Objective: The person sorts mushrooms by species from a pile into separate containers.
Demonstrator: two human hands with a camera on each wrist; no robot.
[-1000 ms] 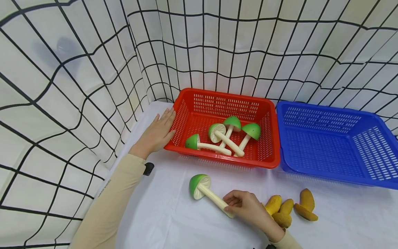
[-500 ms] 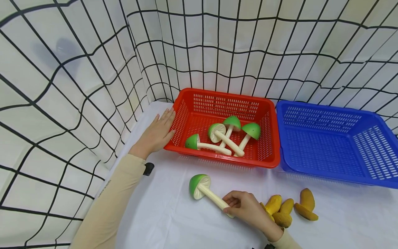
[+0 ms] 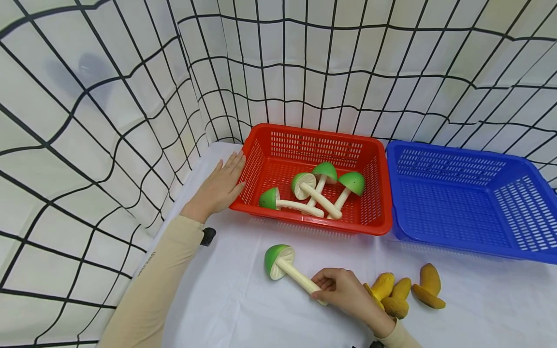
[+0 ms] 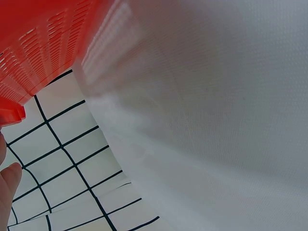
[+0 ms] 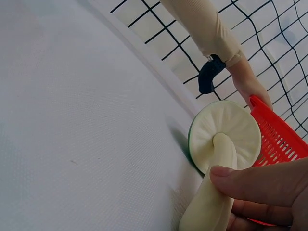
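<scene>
My right hand [image 3: 344, 292] pinches the lower stem of a green-capped toy mushroom [image 3: 293, 271] lying over the white cloth in front of the red basket. In the right wrist view the thumb presses the cream stem, and the pale underside of the mushroom's cap [image 5: 226, 139] faces the camera. With straight fingers, my left hand [image 3: 219, 186] rests against the left rim of the red basket [image 3: 313, 223]. Inside that basket lie several more green-capped mushrooms [image 3: 351, 182]. Only fingertips of the left hand show at the edge of the left wrist view.
A blue basket [image 3: 444, 193] stands directly right of the red one. Several yellow-brown mushrooms [image 3: 428, 285] lie on the cloth just beyond my right wrist. Behind and to the left rises a black wire grid [image 3: 285, 58] backed with white sheeting.
Almost nothing differs. The right hand and the mushroom it pinches have shifted very slightly; the left hand stays at the basket rim.
</scene>
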